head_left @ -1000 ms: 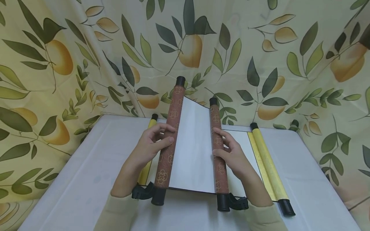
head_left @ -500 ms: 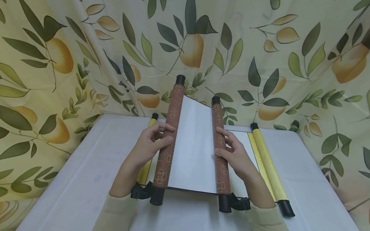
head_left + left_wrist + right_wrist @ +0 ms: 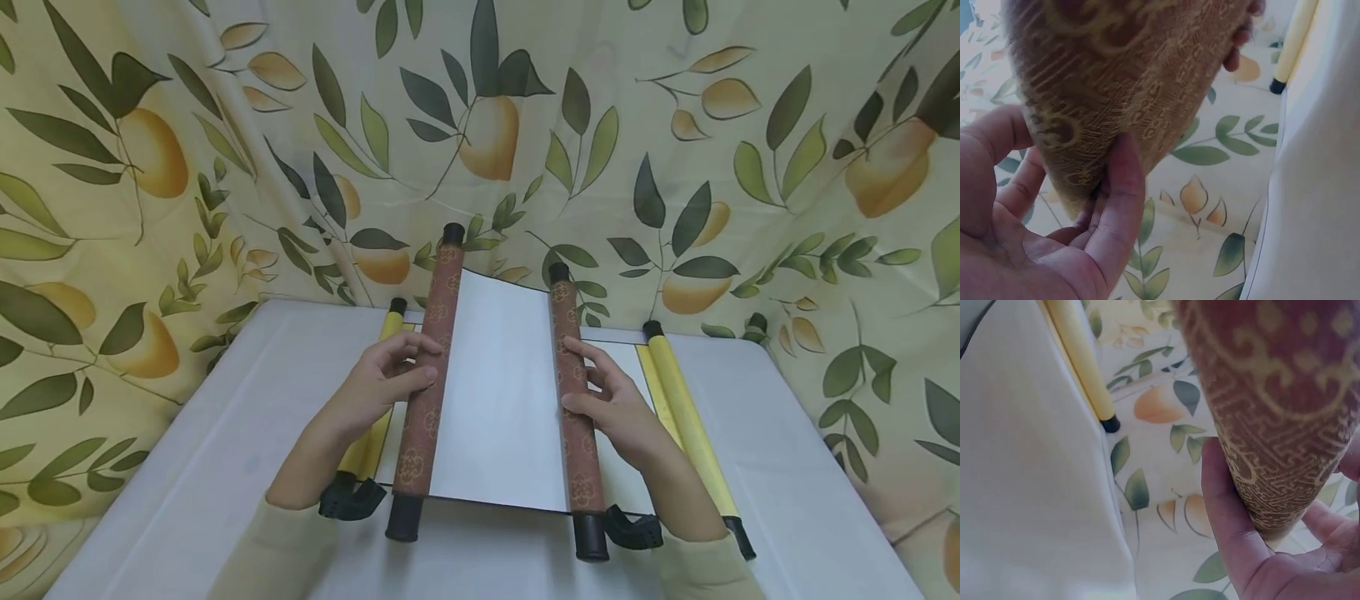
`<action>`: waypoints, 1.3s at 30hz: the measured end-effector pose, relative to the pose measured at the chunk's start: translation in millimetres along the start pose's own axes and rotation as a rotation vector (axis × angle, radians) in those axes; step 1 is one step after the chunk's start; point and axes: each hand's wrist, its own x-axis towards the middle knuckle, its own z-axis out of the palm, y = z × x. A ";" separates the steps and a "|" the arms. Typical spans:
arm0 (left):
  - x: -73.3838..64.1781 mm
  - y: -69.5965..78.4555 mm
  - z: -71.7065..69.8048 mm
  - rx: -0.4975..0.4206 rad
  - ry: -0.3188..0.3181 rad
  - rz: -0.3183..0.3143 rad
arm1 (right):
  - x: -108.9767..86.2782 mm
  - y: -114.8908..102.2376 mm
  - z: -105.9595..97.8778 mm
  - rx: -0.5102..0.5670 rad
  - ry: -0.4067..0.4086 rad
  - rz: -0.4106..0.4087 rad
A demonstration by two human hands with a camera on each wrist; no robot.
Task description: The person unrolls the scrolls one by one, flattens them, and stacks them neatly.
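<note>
A hanging scroll with brown-red, gold-patterned rolls is held partly unrolled over the table, a blank white sheet (image 3: 495, 392) spanning its two rolls. My left hand (image 3: 378, 383) grips the left roll (image 3: 414, 454) around its middle, thumb on the front. On the opposite side, my right hand (image 3: 618, 408) pinches the right roll (image 3: 581, 467) between thumb and fingers. Black knobs cap both rolls. The left wrist view has the patterned roll (image 3: 1104, 81) close up between the fingers; the right wrist view shows the other patterned roll (image 3: 1279, 419) likewise.
Underneath lies a second scroll, opened out, with a yellow left roll (image 3: 367, 450) and a yellow right roll (image 3: 693, 425); the raised scroll hides its middle. The white table (image 3: 225, 458) backs onto a fruit-and-leaf printed cloth (image 3: 600, 50). Black straps (image 3: 633, 531) sit at the wrists.
My hands have drawn apart, the left one leftward and slightly down, the right one slightly rightward. More white sheet shows between the brown-red rolls, which sit a little lower.
</note>
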 end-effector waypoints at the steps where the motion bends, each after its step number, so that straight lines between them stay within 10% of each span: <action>1: -0.9 -2.3 -1.2 0.002 -0.002 -0.001 | 0.3 1.2 0.4 -0.010 -0.002 -0.004; 39: -8.1 -2.2 -6.6 -0.016 -0.021 0.028 | 1.1 20.2 -1.6 -0.039 -0.050 0.011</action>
